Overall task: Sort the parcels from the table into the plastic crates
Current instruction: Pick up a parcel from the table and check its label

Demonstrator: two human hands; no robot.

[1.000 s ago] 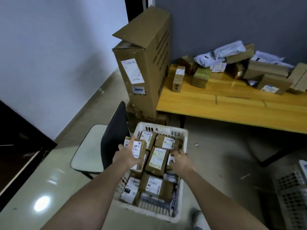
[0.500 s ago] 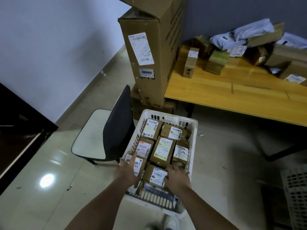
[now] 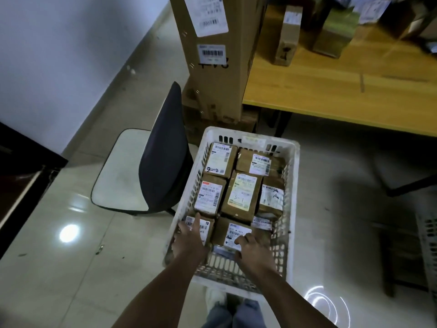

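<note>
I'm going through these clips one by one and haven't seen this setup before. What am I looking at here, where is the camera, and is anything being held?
There is no machine here: a person works with bare hands, and the single wide-angle camera sits on their head, looking forward and down, so both forearms reach in from the bottom edge. On the floor in front of them stands a white plastic crate packed with small brown parcels bearing shipping labels. The left hand lies with fingers extended on the near-left parcel; the right hand rests on the near-middle parcel. Neither parcel is lifted. Beyond the crate are a dark-backed chair, a tall cardboard box and a wooden table with more parcels waiting. Another crate's edge shows at far right.
</note>
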